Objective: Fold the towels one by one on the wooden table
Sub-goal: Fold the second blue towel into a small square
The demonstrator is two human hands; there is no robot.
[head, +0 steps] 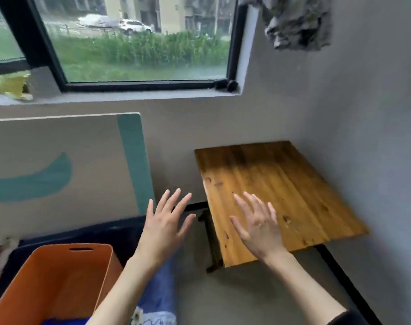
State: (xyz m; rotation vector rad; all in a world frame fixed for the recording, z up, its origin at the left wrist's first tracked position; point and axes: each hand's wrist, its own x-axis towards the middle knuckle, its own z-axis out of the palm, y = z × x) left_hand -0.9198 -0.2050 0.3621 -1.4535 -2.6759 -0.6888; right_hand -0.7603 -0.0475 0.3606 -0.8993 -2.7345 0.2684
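The wooden table [288,179] stands in the room's right corner, its top bare. My right hand [258,226] hovers over the table's near left part, fingers spread and straight, holding nothing. My left hand [163,225] is raised left of the table's edge, fingers also spread, empty. An orange basket [59,277] sits at the lower left; a strip of blue cloth [59,321] shows at its bottom. A blue patterned fabric [157,299] lies beside the basket under my left forearm.
A window [138,38] fills the upper left wall. A grey cloth [298,22] hangs at the top right. A white and teal board [66,165] leans on the wall left of the table. Grey walls close in the table's far and right sides.
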